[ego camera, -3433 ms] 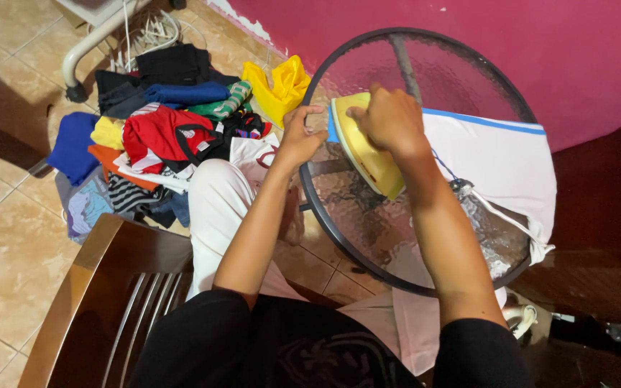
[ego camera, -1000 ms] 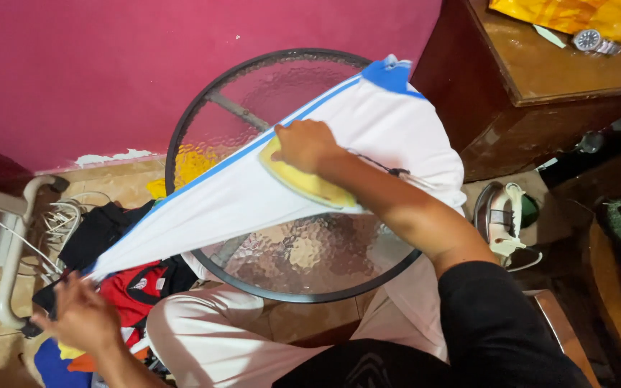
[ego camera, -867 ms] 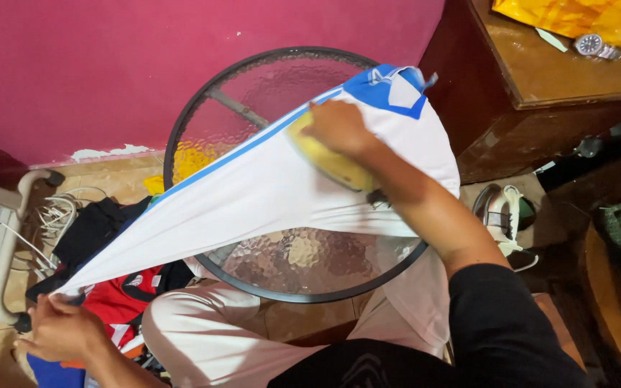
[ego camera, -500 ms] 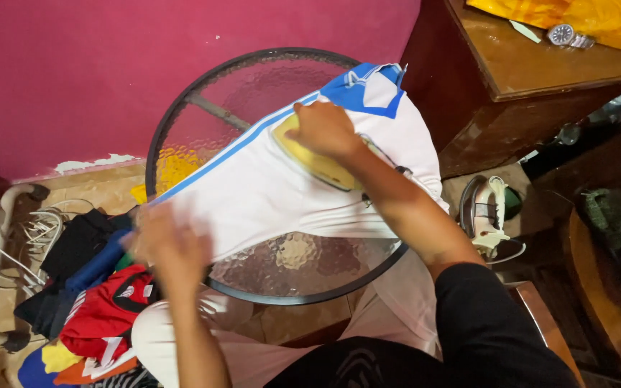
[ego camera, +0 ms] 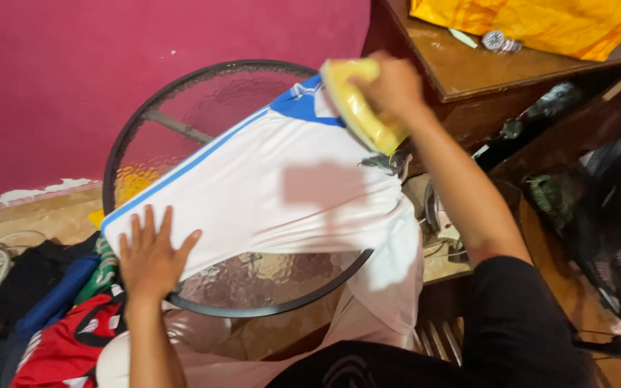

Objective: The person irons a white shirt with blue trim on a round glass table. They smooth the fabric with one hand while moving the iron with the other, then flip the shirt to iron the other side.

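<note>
Nearest the camera, a heap of clothes [ego camera: 59,323] in red, black, blue and green lies on the floor below the near left rim of the round glass table [ego camera: 181,108]. Just above that heap, the left hand [ego camera: 151,255] lies flat and fully open, fingers spread, pressing the near left corner of a white garment with blue trim [ego camera: 267,194] against the tabletop; it grips nothing. The garment is spread across the middle of the table, a thin blue stripe running along its far edge and a blue panel at its far right end, while its near right part hangs over the table's rim. At that far right end, over the blue panel, the right hand [ego camera: 395,88] is closed around the handle of a yellow clothes iron [ego camera: 356,108], which is tipped up on its side at the table's edge. Beyond the table on the right stands a dark wooden cabinet [ego camera: 468,68] carrying an orange-yellow cloth [ego camera: 540,25] and a wristwatch [ego camera: 499,41]. Behind the table rises a magenta wall [ego camera: 109,65].
</note>
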